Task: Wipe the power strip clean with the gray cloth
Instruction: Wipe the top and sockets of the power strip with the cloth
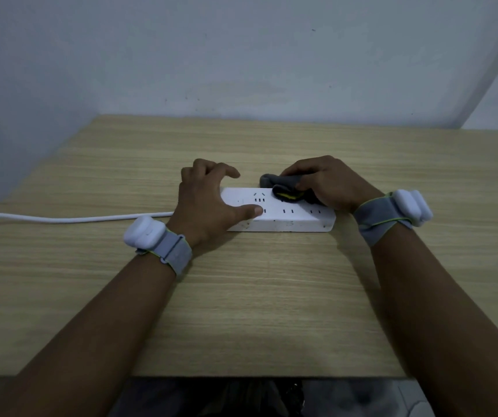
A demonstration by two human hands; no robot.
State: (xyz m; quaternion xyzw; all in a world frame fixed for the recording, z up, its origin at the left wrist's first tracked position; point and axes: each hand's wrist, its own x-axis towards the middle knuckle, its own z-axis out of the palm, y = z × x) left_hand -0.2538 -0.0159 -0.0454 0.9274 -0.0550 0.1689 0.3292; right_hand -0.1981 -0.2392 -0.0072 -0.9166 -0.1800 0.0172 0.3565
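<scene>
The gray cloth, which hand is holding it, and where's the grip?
The right hand holds the gray cloth, bunched up, its grip on the cloth's right side, pressing it onto the power strip. The left hand steadies the strip's left end.

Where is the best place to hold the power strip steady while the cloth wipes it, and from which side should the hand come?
Hold the power strip at its cable end, coming from above on the left. The long flat body lets the left hand span it there, while the right hand works the gray cloth over the other end.
</scene>
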